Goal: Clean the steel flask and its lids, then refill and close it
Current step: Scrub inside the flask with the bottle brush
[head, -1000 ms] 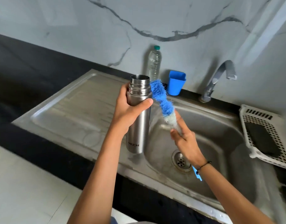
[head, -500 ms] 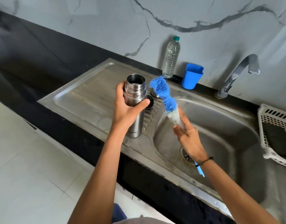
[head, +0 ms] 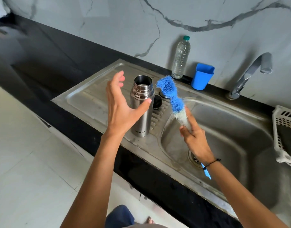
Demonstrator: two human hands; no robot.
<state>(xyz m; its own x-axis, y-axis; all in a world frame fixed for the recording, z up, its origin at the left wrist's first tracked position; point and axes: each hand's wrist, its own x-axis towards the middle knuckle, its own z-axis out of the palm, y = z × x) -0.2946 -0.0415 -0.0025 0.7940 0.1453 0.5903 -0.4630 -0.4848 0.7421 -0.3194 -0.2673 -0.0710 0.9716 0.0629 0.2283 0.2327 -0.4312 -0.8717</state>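
Observation:
The steel flask stands upright and uncapped on the sink's drainboard. Just left of it my left hand is spread open, fingers straight, thumb tip near the flask's side, holding nothing. My right hand grips the handle of a blue and white bottle brush over the basin, bristles pointing up and left beside the flask's mouth. A black lid lies on the drainboard behind the flask. A second, steel lid is mostly hidden behind the bristles.
The sink basin with its drain lies to the right, the tap behind it. A clear water bottle and a blue cup stand at the back wall. A white basket sits at the far right.
My left hand set the flask down on the drainboard and let go, opening its fingers. The brush stays in my right hand.

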